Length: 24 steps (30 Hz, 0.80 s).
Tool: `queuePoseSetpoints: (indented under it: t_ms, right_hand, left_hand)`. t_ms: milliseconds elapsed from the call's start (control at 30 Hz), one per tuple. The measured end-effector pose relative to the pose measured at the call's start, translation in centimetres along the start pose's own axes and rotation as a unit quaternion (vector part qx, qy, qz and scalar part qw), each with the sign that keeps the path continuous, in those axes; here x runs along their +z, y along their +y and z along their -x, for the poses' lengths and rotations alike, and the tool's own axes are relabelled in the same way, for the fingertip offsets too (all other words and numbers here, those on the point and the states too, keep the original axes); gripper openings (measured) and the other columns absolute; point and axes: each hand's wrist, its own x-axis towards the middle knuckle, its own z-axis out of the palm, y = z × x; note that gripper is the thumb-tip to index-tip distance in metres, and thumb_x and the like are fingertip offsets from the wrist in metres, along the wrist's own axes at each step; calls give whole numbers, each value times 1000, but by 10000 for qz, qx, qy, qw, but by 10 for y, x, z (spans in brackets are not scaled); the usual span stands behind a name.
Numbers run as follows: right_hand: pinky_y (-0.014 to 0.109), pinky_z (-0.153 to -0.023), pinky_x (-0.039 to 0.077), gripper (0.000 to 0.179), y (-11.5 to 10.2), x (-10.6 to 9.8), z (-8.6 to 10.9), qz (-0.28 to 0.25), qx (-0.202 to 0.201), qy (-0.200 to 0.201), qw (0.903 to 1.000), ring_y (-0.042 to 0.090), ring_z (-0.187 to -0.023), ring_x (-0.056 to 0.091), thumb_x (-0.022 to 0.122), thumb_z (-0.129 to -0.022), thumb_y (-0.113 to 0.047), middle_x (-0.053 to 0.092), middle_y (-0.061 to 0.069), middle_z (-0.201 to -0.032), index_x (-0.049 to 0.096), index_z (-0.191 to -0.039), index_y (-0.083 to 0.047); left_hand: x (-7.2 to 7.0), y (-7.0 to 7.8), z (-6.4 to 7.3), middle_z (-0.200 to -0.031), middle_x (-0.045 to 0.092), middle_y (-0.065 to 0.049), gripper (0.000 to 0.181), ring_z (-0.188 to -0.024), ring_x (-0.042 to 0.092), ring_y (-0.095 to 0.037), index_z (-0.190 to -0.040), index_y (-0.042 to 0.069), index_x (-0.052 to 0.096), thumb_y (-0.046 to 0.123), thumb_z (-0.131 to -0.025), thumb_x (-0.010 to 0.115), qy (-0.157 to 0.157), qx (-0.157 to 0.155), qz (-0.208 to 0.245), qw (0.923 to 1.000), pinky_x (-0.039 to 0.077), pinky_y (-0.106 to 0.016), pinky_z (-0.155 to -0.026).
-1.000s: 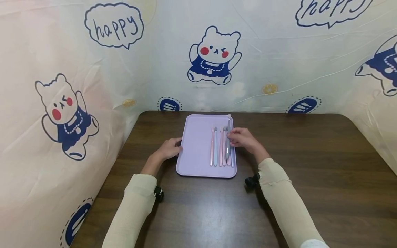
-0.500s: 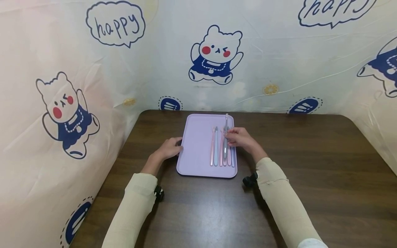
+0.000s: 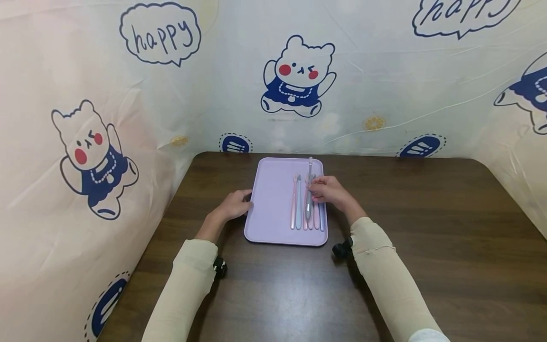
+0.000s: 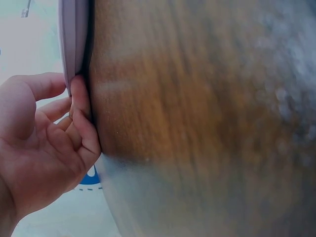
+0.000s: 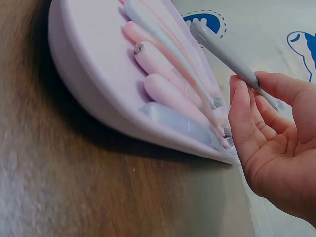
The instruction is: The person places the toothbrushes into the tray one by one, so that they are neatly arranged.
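Note:
A lilac tray lies on the brown table. My left hand pinches its left edge; the left wrist view shows the thumb on one side of the rim and curled fingers on the other. Above the tray's right part my right hand holds a grey toothbrush between thumb and fingertips, its bristle end pointing away from me. Under it several toothbrushes lie side by side: a pink one and a light blue one at the left, pink ones and a blue-grey one towards the right rim.
The dark wooden table extends around the tray. A pale curtain printed with bears hangs behind and at the sides. Black wrist cameras sit on both sleeves, the right one close to the tabletop.
My right hand has moved slightly left with the grey toothbrush, from near the tray's right rim to over the lying toothbrushes. The left hand keeps its place on the tray.

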Motion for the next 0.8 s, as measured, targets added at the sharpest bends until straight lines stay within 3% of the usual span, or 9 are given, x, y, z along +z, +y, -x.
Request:
queuePoseSetpoints:
  t_ms: [133, 633, 800]
  right_hand:
    - [18, -63, 56, 19, -1, 4, -2, -140, -51, -43, 9999, 6, -66, 62, 63, -98, -11, 61, -3, -77, 57, -112, 0]
    - [19, -66, 57, 31, -10, 24, -1, -31, -238, -178, 9996, 8, -71, 63, 61, -98, -10, 64, -5, -82, 56, -123, 7]
    - [19, -65, 57, 23, -11, 32, -2, -32, -265, -265, 9993, 7, -68, 63, 61, -98, -9, 62, -3, -81, 56, -116, 5]
  left_hand:
    - [0, 0, 0, -126, 69, -19, 60, -98, 69, -24, -158, 7, 35, 22, -102, 50, 2, 16, 0, 10000, 55, -44, -98]
    - [-1, -2, -3, -117, 70, -18, 59, -94, 68, -23, -157, 5, 36, 20, -103, 49, -2, 53, -14, 10000, 54, -38, -90]
    - [-1, -1, -1, -117, 70, -18, 59, -93, 68, -23, -157, 5, 36, 20, -102, 50, 10, 35, -9, 10000, 54, -37, -89]
